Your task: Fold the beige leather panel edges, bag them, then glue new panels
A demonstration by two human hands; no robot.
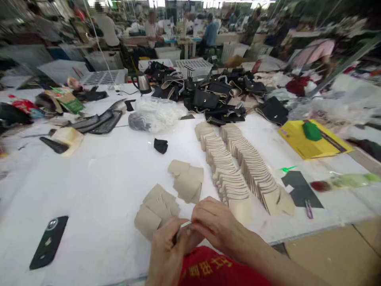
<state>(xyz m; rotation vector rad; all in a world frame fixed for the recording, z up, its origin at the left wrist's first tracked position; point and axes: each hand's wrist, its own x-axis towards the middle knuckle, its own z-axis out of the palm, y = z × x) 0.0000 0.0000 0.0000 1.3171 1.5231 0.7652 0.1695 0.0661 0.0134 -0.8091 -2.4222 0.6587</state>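
My left hand and my right hand meet at the near edge of the white table, both pinched on a small thin pale piece held edge-on between them. Just beyond my hands lie two loose heaps of beige cut pieces. To the right, two long overlapping rows of the same beige pieces run away from me. A red garment with yellow print sits below my hands.
A black phone lies at the near left. Dark grey sheets, a yellow box with a green object and a pile of black parts sit right and far. A clear plastic bag, kettle and other workers are beyond.
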